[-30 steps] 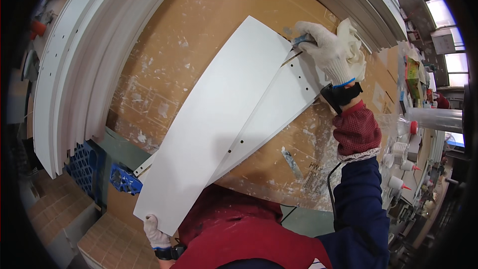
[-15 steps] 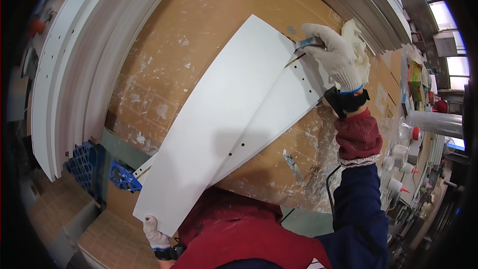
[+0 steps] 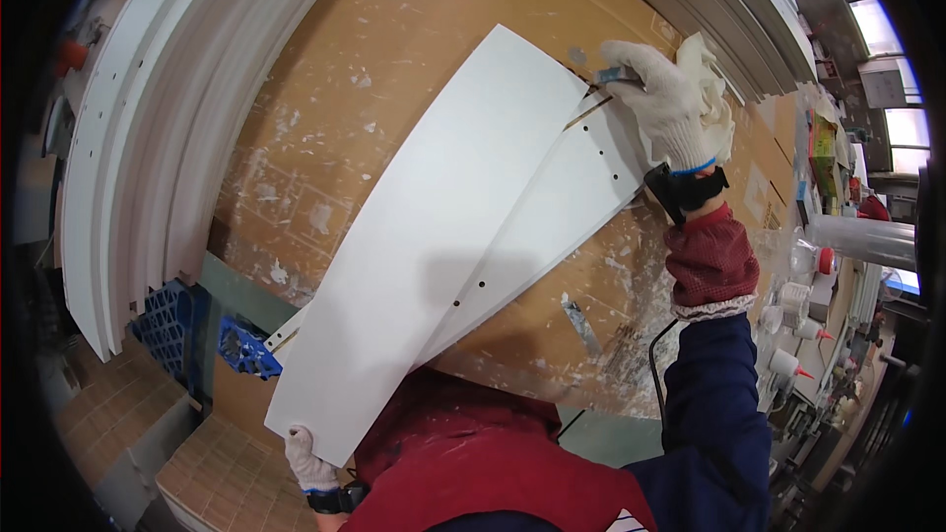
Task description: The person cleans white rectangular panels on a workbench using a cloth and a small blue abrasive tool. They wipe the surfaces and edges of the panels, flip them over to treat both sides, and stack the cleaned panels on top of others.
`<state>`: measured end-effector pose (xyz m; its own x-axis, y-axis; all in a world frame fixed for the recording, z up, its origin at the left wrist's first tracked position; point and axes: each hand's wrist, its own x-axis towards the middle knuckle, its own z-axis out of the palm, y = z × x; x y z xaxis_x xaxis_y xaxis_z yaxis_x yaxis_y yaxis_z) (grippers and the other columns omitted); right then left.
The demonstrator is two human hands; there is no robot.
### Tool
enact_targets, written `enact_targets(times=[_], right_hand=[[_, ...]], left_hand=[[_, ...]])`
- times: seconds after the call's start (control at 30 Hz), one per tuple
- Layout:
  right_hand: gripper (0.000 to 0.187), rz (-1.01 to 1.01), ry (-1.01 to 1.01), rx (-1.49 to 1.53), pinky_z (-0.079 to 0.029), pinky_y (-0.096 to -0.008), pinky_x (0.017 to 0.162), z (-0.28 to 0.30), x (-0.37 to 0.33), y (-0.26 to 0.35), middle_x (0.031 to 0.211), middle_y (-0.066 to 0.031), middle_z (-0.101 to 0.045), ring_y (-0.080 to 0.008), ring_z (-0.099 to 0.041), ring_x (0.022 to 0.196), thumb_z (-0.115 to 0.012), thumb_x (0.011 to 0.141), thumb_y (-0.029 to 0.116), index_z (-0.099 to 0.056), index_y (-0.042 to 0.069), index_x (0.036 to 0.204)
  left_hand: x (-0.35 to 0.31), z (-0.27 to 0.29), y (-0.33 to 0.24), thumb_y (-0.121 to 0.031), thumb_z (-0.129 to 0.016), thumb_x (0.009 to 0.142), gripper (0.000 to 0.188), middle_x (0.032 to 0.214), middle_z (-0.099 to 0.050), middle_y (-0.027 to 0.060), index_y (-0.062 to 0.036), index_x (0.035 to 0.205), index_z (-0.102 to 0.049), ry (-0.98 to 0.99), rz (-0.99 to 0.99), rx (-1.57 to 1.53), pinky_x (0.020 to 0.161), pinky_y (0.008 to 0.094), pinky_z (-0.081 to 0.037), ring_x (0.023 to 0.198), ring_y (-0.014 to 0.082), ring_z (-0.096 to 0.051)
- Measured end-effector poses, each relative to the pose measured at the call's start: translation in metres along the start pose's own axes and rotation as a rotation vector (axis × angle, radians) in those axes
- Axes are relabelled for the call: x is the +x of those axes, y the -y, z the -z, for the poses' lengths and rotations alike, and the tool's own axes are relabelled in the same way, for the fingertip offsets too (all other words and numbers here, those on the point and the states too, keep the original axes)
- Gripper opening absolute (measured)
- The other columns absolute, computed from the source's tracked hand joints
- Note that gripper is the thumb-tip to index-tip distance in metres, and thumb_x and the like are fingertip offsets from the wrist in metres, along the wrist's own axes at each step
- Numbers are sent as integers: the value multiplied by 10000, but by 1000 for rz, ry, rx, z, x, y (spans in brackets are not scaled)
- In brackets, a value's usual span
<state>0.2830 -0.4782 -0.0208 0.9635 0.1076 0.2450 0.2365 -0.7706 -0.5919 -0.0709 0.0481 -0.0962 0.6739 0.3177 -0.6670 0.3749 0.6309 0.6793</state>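
A long white board (image 3: 424,197) lies slantwise over a second white board (image 3: 557,192) that has several small dark holes. My left hand (image 3: 311,461), in a white knit glove, grips the near end of the top board, its thumb on the upper face; its other fingers are hidden beneath. At the far end, my gloved right hand (image 3: 658,103) pinches a small blue-grey block (image 3: 618,75) just beyond the top board's far right corner. Whether the block touches the edge I cannot tell. A crumpled off-white cloth (image 3: 702,74) lies right beside this hand.
Paint-spotted brown cardboard (image 3: 394,49) covers the worktop. Long white panels stand in a stack on the left (image 3: 197,128), and more pale panels (image 3: 709,10) line the far right. Blue plastic crates (image 3: 172,330) sit at lower left. Red-tipped bottles (image 3: 788,365) stand at right.
My right hand has moved slightly right and away from the board's corner with the block. The boards have shifted very little; my left hand keeps its hold.
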Motion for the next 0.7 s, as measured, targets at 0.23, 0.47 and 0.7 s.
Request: enact_targets(times=[0.23,0.47,0.7], right_hand=[[368,-166,-3,44,-510,-241,833,1,5,-1,1018,-70,-659,-129,-625,913,-676,792,-47,-623,30,1148],[349,-108,70,52,-509,-281,850,-6,40,23,1031,-88,-672,-170,-641,920,-695,828,121,-622,35,1158],[309,41,212,-67,-512,-301,853,-41,107,34,1034,-131,-685,-224,-661,936,-664,841,137,-629,29,1128]], left_hand=[[4,1,3,-185,-683,848,507,1194,-552,127,3,1248,-435,-1,16,-49,904,489,-540,1080,293,-592],[1,-8,-1,-193,-695,847,540,1193,-552,136,14,1265,-423,27,-14,36,905,476,-541,1064,287,-602],[1,-15,-2,-161,-698,839,528,1155,-563,132,23,1254,-429,-10,-24,17,890,445,-551,1037,273,-613]])
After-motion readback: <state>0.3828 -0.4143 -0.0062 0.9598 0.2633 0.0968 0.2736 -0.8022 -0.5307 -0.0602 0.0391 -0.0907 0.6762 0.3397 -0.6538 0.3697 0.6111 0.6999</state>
